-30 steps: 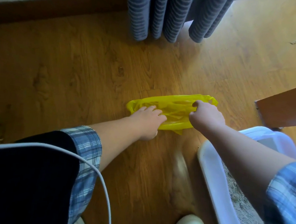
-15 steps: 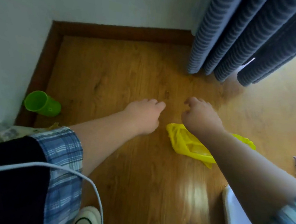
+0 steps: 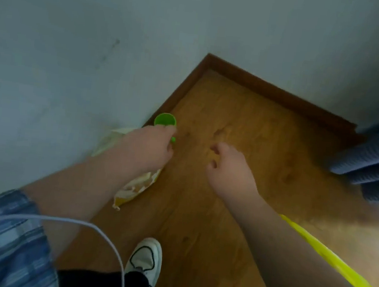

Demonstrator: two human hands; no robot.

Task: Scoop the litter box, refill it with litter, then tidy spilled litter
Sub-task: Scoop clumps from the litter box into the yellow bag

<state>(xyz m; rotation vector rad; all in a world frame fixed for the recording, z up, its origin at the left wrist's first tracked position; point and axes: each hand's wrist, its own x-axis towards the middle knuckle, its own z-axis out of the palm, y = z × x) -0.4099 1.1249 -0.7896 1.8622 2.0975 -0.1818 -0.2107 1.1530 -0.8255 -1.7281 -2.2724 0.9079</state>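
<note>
left hand (image 3: 146, 148) reaching small green plastic cup (image 3: 165, 119), 11 o'clock in the wall corner, likely to scoop litter; grip: can't tell | right hand (image 3: 230, 168) loosely curled, empty | yellow plastic bag (image 3: 335, 263) on floor, 4 o'clock

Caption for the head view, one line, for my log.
Left hand on green cup in the floor corner; right hand empty.

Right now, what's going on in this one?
A person leans over a corner of the wooden floor. Their left hand reaches the green cup by the wall; blur hides whether it grips it. The right hand hovers, loosely curled and empty. A yellow plastic bag lies beneath the right forearm, and a pale bag beneath the left.
</note>
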